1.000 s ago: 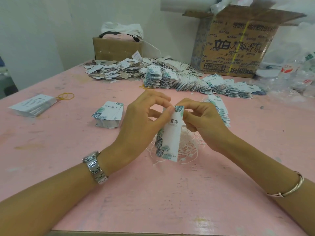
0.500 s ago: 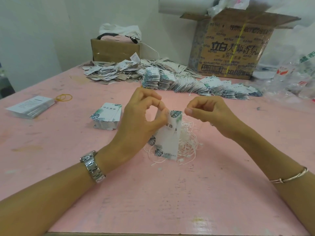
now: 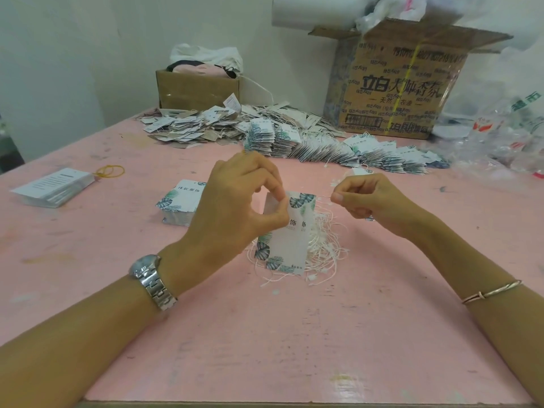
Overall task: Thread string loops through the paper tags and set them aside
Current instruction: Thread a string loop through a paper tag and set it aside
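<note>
Looking down through the head camera, I see the left hand [image 3: 235, 207] pinching a paper tag [image 3: 290, 242] near its top edge between thumb and forefinger, the other fingers curled above. The tag hangs upright, leaf print at its corners, just above the pink table [image 3: 265, 334] and in front of a loose pile of white string loops [image 3: 323, 245]. The right hand [image 3: 374, 201] sits just beside the tag's upper right corner, fingers curled tight and pinching the end of a thin string [image 3: 323, 197] that runs faintly toward the tag; I cannot tell whether it passes through the hole. To the left of the left hand lies a short stack of unthreaded tags [image 3: 179, 207]. Farther back, a fanned row of strung tags [image 3: 338, 151] stretches across the table, with a scattered heap of tags [image 3: 191, 128] behind it. At the far left I see a stack of white cards [image 3: 53, 187] beside yellow rubber bands [image 3: 110, 171]. A small cardboard box [image 3: 197, 89] and a large printed carton [image 3: 397, 86] stand against the wall. A metal watch [image 3: 151, 278] is on the left wrist, a thin bangle [image 3: 491, 293] on the right.
</note>
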A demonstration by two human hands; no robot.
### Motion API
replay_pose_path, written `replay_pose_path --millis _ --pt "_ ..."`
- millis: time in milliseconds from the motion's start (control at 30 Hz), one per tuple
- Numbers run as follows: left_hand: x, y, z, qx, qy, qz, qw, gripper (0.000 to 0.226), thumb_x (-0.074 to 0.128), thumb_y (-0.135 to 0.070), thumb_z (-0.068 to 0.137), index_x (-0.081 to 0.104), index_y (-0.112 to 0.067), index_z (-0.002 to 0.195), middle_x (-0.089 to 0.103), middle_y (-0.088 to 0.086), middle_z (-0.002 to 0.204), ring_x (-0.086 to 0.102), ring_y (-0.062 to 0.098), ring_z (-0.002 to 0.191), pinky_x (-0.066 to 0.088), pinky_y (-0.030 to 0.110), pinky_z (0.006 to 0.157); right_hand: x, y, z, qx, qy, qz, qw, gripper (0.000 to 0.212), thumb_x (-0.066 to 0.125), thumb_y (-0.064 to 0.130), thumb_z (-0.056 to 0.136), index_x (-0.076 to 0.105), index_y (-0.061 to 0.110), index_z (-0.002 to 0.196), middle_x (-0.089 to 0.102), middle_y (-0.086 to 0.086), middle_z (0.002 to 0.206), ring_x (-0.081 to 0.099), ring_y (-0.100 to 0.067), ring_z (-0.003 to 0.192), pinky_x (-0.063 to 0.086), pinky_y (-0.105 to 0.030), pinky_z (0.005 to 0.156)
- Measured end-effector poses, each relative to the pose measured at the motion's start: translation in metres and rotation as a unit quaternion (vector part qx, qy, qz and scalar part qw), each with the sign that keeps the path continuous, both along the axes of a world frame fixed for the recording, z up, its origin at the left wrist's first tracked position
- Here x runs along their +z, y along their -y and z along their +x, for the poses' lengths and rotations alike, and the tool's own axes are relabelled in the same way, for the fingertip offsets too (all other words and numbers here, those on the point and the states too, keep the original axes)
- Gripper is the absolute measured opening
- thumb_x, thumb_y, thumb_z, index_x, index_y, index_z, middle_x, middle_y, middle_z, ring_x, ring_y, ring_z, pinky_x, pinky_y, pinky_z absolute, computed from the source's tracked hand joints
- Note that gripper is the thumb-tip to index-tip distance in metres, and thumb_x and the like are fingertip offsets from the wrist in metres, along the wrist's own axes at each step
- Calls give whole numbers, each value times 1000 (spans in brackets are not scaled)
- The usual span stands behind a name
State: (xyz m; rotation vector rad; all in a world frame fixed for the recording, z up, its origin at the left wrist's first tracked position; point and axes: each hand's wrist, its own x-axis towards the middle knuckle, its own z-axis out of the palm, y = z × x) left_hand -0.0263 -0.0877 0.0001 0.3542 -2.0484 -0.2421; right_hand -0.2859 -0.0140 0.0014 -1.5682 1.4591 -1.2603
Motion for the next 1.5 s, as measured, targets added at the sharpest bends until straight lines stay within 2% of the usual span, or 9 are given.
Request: replay_pose_path --millis 267,400,567,767,833,967,1100,1333,1500 --pt "-2 1 1 -41 -48 75 995 14 77 -7 76 64 -12 77 69 -7 87 57 13 74 43 30 79 -6 8 -8 -34 58 -14 998 8 77 22 72 77 16 77 55 2 60 44 -10 54 39 -18 49" --pt "-2 3 1 -38 -43 53 997 14 76 -3 76 63 -8 77 67 -2 84 56 13 75 35 11 75 -9 8 -8 -60 43 -1 997 24 81 34 66 77 14 79 53 -1 60 41 -12 52 36 -19 47" --pt "-6 2 0 -67 -49 120 989 12 73 -5 79 63 -12 81 71 -11 85 64 7 79 36 7 72 -9 7 -10 -86 32 -1 996 29 75 38 74 79 13 87 52 -1 65 42 -12 58 30 -24 54" --pt "-6 2 -1 -70 -66 182 979 18 67 -13 86 56 -27 80 73 -17 84 63 18 68 42 26 57 -3 6 0 -15 98 3 995 20 64 19 84 72 3 93 60 -5 80 46 -13 69 46 -17 63" --pt "-6 2 -2 -70 -65 194 976 17 66 -16 87 56 -28 81 73 -17 83 62 19 69 42 32 61 0 6 5 20 112 12 993 20 62 15 85 74 3 97 58 -7 83 49 -12 71 47 -18 65" --pt "-7 4 -4 -87 -59 240 965 10 66 -20 92 60 -27 87 73 -14 82 64 2 78 44 19 70 8 2 16 74 134 27 988 24 60 4 81 78 7 96 65 -7 83 58 -12 73 50 -18 68" --pt "-11 5 -7 -134 -63 309 939 14 70 -30 86 68 -18 93 75 -4 86 68 18 85 55 36 83 13 -1 24 87 139 27 986 33 50 -10 86 77 5 97 72 -8 83 65 -12 72 53 -17 69" --pt "-15 7 -10 -169 -55 345 922 25 72 -28 81 70 -19 104 77 -1 91 71 21 92 56 31 89 15 -4 35 53 136 27 989 40 65 3 80 63 5 120 74 -17 104 73 -26 93 59 -24 74" --pt "-16 4 -12 -166 -56 355 918 21 75 -35 75 73 -24 92 77 -2 87 72 19 86 56 35 84 19 -7 43 12 100 -2 995 31 79 25 69 70 10 95 76 -14 94 75 -26 84 58 -22 59"
